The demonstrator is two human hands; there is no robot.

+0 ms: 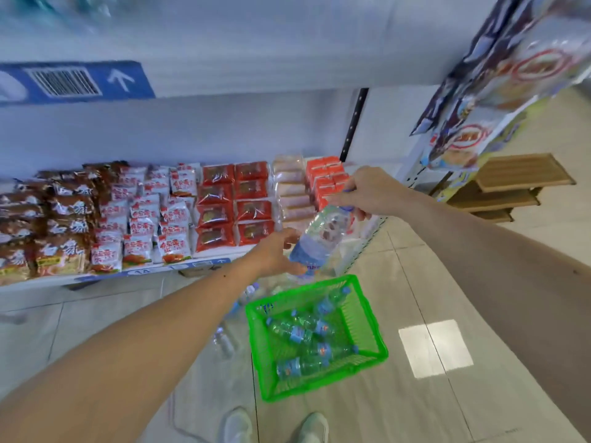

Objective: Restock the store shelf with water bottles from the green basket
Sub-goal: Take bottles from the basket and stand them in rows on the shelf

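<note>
I hold a clear water bottle (321, 241) with a blue label, tilted, above the floor in front of the lower shelf. My right hand (371, 191) grips it at the blue cap end. My left hand (278, 254) wraps the lower part by the label. Below it on the floor stands the green basket (367, 314), with several more blue-labelled bottles (300, 334) lying in it. A few bottles (224, 342) stand on the floor left of the basket, partly hidden by my left arm.
The lower shelf (198, 266) carries rows of packed snacks (140, 225) in brown, white and red wrappers. An upper shelf edge (256, 81) with a blue price tag hangs overhead. Hanging snack bags (499, 91) and a wooden step rack (511, 187) are at right. My shoes (275, 428) show below.
</note>
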